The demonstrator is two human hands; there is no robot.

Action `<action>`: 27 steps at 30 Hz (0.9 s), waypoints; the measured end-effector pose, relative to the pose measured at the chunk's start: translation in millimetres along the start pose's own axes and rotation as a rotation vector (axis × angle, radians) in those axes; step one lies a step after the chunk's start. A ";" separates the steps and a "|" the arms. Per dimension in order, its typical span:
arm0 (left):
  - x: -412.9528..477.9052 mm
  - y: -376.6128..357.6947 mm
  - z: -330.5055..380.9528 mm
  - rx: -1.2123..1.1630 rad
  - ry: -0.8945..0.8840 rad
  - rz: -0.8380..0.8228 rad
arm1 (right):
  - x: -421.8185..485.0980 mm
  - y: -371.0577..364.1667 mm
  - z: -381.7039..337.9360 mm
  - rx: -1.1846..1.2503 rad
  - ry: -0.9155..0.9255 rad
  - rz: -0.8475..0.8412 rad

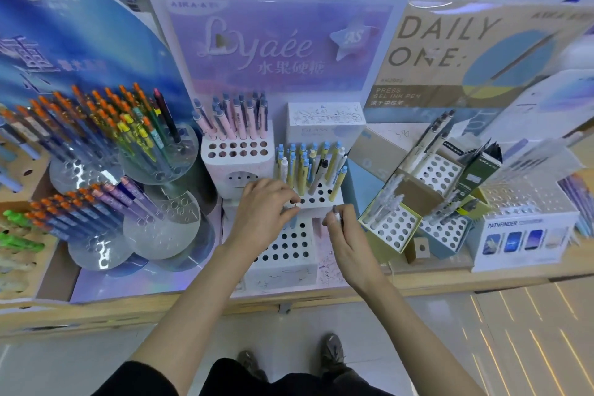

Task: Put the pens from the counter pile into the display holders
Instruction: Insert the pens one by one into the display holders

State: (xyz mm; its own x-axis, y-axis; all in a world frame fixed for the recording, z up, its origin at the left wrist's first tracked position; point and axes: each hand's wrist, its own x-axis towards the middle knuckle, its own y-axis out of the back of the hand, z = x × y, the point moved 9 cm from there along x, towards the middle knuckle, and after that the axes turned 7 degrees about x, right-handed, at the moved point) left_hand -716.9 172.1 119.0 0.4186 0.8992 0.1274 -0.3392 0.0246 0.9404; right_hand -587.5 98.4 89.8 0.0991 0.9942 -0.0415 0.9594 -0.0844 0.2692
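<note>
Left hand [266, 212]: grip curled tight on a white-tipped pen [297, 204], at the front edge of the middle holder [321, 201]. Right hand [347, 235], at 3 o'clock of the left: grip pinching a grey-capped pen [337, 215] upright. Lower holder [292, 246] is at 6 o'clock of the middle one, on the counter [450, 280].

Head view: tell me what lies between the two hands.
In the head view, the front corner of the yellow-pen holder and the empty holes of the lower holder lie between the left hand and right hand.
</note>
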 end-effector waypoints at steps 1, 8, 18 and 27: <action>-1.7 4.0 3.5 -0.012 -0.012 0.028 | -3.5 5.3 -9.5 0.009 0.028 0.016; -9.0 10.8 60.7 -0.388 -0.164 -0.107 | -17.7 78.2 -60.3 -0.051 0.152 0.225; 31.3 -20.1 139.4 -0.640 0.028 -0.119 | 8.8 160.9 -64.9 0.029 0.208 0.125; 54.3 -31.9 173.0 -0.560 0.288 0.183 | 54.3 253.5 -61.9 -0.128 0.297 0.087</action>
State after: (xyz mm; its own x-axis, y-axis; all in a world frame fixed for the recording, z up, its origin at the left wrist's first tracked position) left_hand -537.6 144.5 150.4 0.0962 0.9896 0.1067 -0.8036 0.0140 0.5950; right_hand -355.3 135.1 215.3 0.0797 0.9613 0.2637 0.9080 -0.1792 0.3788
